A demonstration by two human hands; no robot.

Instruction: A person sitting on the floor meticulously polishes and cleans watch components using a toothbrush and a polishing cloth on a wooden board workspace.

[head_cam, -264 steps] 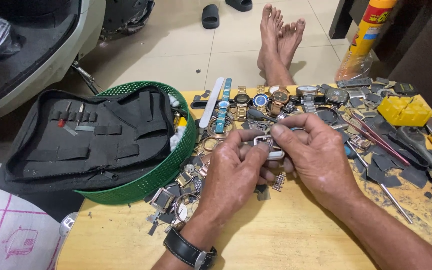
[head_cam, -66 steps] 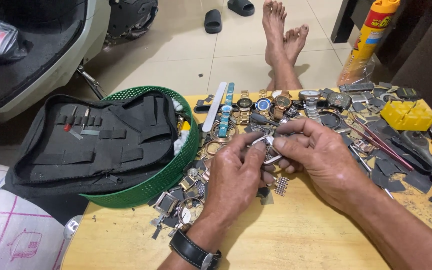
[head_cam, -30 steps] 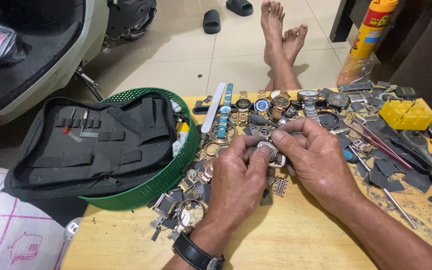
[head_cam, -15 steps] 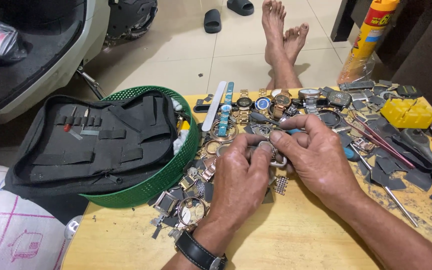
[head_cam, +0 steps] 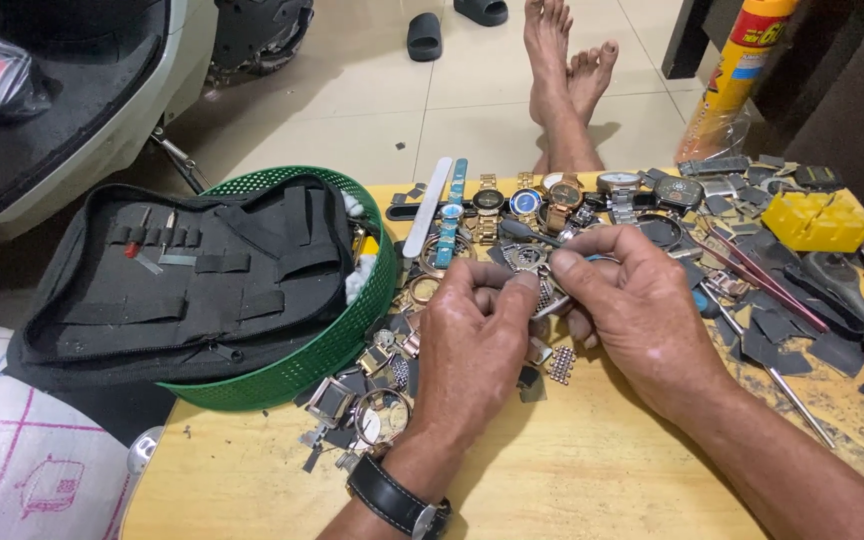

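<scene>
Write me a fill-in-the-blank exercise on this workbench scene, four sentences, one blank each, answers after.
1. Both the left hand and the right hand pinch one small silver metal watch case held above the yellowish wooden table.
2. The open black fabric tool pouch lies across a round ____ plastic basket.
3. The black strap wristwatch is worn on the ____ wrist.
4. The blocky plastic holder at the table's far right is ____.

Missing words: green; left; yellow
</scene>
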